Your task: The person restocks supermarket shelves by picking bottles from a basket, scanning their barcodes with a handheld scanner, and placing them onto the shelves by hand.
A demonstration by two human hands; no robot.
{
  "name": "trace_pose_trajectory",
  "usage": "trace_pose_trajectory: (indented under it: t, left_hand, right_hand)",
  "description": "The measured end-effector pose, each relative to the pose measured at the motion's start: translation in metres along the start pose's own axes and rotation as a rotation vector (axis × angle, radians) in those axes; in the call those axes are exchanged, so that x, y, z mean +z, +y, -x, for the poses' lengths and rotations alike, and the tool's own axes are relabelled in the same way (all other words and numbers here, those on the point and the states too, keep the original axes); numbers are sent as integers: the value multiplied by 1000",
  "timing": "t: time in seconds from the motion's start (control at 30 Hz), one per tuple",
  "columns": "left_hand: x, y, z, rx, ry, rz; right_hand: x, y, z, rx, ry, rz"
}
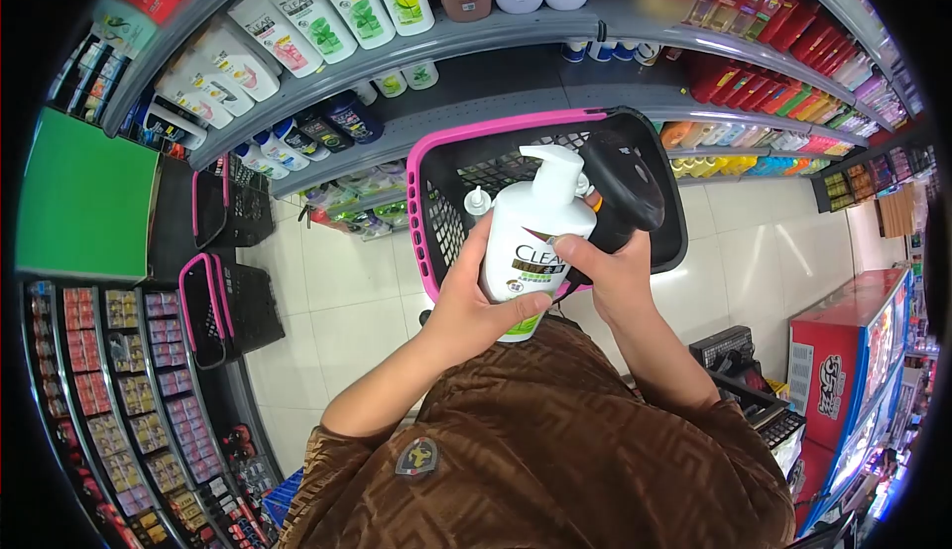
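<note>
A white CLEAR shampoo bottle (531, 230) with a pump top is upright in front of me, its label facing me. My left hand (484, 286) is closed around its lower left side, thumb across the front. My right hand (613, 269) grips its right side, thumb on the label and most fingers hidden. Just above that hand is a smooth black rounded object (627, 180); whether the hand touches it I cannot tell. A small white nozzle-shaped piece (479, 200) shows at the bottle's left. Beyond the bottle is a black shopping basket (672, 202) with a pink rim.
Shelves (451, 31) of shampoo bottles (345, 5) curve across the top. Pink-handled baskets (253, 301) stand at the left, near a rack of small packets (134, 390). A red chest freezer (821, 370) is at the right. Pale floor tiles (327, 281) lie between.
</note>
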State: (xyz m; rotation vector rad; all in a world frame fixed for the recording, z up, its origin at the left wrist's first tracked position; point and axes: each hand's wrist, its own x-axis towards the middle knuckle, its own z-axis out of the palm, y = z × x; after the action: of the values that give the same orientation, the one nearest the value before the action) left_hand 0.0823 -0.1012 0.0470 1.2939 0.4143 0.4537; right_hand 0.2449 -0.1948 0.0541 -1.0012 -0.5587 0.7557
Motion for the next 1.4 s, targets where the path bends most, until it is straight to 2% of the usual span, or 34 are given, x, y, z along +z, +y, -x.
trace_pose_trajectory:
  t: [0.13, 0.4, 0.5, 0.57, 0.67, 0.73, 0.83, 0.97, 1.03, 1.17, 1.2, 1.23, 1.27, 1.33, 1.4]
  left_hand:
    - [6, -2, -10, 21, -13, -78]
    - [11, -8, -25, 19, -55, -163]
    - [8, -13, -29, 71, -48, -305]
    - [8, -13, -32, 79, -45, -380]
    - [8, -11, -38, 73, -78, -367]
    - [10, -8, -41, -19, -106, -293]
    - [12, -10, -44, -11, -110, -189]
    - [10, -10, -45, 0, -137, -107]
    - [11, -13, -45, -8, -143, -90]
    - [16, -22, -44, 5, -159, -108]
    - [17, -26, -44, -31, -152, -133]
    - [16, -28, -44, 37, -150, -136]
    - [13, -28, -44, 35, -154, -132]
    - [6, -20, -43, -91, -148, 153]
    - [-12, -26, -48, -32, -159, 177]
  right_hand:
    - [-11, -3, 0, -50, 32, 35]
    - [-34, 0, 1, -148, -53, 190]
    - [-30, -12, 1, -83, -40, 88]
    - [-40, -6, -2, -115, -48, 117]
    - [-47, -4, -6, -103, -17, 135]
    - [-50, -3, -8, -61, 22, 130]
    - [-46, -11, -15, 107, 178, -105]
    - [-53, -8, -15, 52, 138, -94]
    - [-52, -11, -14, -17, 42, -55]
    - [-52, -9, -14, -46, 49, -10]
    - [-52, -9, -16, 34, 140, -105]
    - [-52, -9, -18, 116, 233, -199]
    - [-52, -11, -22, 142, 242, -262]
    - [-57, -15, -31, 278, 295, -398]
    - [-64, -10, -38, 319, 328, -426]
